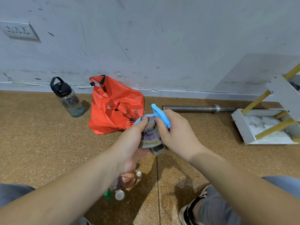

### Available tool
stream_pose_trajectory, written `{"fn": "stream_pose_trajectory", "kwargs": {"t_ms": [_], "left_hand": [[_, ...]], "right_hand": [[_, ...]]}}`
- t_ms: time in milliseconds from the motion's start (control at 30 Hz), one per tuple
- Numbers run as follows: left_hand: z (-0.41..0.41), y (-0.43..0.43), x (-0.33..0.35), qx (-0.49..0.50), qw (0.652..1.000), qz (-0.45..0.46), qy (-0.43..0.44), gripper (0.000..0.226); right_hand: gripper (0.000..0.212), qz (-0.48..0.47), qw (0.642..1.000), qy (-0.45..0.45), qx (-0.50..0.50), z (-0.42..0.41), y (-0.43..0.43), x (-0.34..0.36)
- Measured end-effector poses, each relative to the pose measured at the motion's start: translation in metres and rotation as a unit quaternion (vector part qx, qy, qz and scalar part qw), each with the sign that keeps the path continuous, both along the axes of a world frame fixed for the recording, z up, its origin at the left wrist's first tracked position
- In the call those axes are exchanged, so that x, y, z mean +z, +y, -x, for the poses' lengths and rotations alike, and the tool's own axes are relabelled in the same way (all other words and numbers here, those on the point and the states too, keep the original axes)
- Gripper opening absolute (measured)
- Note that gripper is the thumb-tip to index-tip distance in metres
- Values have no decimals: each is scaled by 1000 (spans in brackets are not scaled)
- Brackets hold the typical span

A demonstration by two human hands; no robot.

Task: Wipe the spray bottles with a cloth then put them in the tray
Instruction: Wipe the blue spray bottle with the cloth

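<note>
A scuffed wall (146, 38) backs a speckled brown floor (40, 143), where an orange bag (113, 108) slumps near a water bottle (68, 98). Both hands meet mid-air: the right hand (177, 135) grips a blue-topped spray bottle (159, 114), the left hand (131, 143) presses a cloth (150, 137) around it. Small bottles (125, 184) cluster on the floor below

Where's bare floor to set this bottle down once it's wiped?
Open floor lies left of the orange bag, in front of the water bottle, and on the right between the steel bar and the shoe. It is crowded under the left hand, where small bottles cluster.
</note>
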State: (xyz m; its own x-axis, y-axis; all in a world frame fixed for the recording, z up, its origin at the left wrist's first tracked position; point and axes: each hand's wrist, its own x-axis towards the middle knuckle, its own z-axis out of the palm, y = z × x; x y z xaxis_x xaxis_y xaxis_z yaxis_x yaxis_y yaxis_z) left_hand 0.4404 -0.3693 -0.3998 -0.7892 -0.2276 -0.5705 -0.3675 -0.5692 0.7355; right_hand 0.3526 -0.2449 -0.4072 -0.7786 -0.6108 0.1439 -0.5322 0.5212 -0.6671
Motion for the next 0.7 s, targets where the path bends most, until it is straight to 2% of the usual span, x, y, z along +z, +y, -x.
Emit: {"fn": "stream_pose_trajectory", "kwargs": {"t_ms": [100, 167, 233, 267, 367, 500, 700], "left_hand": [[5, -10, 2, 47, 994, 98, 6, 45], [7, -15, 1, 86, 973, 215, 13, 39], [5, -9, -3, 45, 933, 354, 41, 35], [2, -1, -8, 3, 917, 395, 52, 33], [-2, 14, -26, -76, 908, 406, 66, 26], [0, 11, -33, -131, 887, 439, 60, 36], [13, 3, -46, -148, 920, 361, -30, 44]], "right_hand": [[22, -31, 997, -63, -33, 7, 3, -1], [23, -41, 993, -104, -30, 7, 5, -5], [21, -30, 991, -127, -12, 1, 4, -9], [20, -22, 991, -134, -5, -1, 3, -12], [17, 1, 987, -160, -27, -2, 4, -17], [25, -3, 980, -178, -91, 3, 12, -28], [32, -57, 964, -205, -157, 22, 37, -63]]}}
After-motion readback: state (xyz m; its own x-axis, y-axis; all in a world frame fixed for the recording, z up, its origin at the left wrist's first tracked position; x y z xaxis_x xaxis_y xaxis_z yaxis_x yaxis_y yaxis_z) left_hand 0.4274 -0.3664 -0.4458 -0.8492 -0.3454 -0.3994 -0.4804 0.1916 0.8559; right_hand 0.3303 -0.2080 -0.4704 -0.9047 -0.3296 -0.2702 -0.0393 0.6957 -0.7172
